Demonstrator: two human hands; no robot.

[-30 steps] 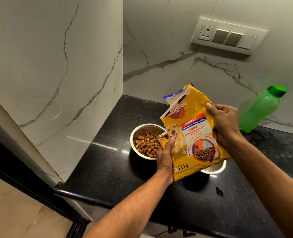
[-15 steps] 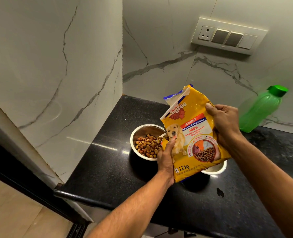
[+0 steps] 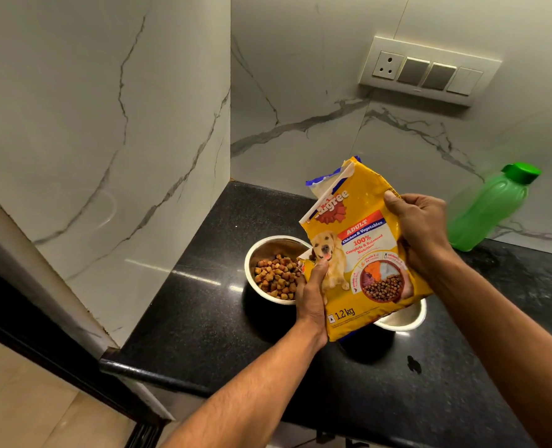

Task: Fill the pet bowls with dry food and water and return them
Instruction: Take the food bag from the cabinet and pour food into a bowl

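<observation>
On a black counter point(image 3: 203, 318), a steel bowl point(image 3: 261, 253) already held kibble point(image 3: 276, 278). The left hand point(image 3: 311, 299) pinched the low corner of a yellow dog-food bag point(image 3: 362, 253), and the right hand point(image 3: 420, 227) gripped its side; each grip was closed on the bag. Readable print: "ADULT", "Chicken & Vegetables", "100%", "1.2 kg". Food apparently done; next, likely water from the green bottle point(image 3: 488, 211) into the half-hidden second bowl point(image 3: 407, 321).
</observation>
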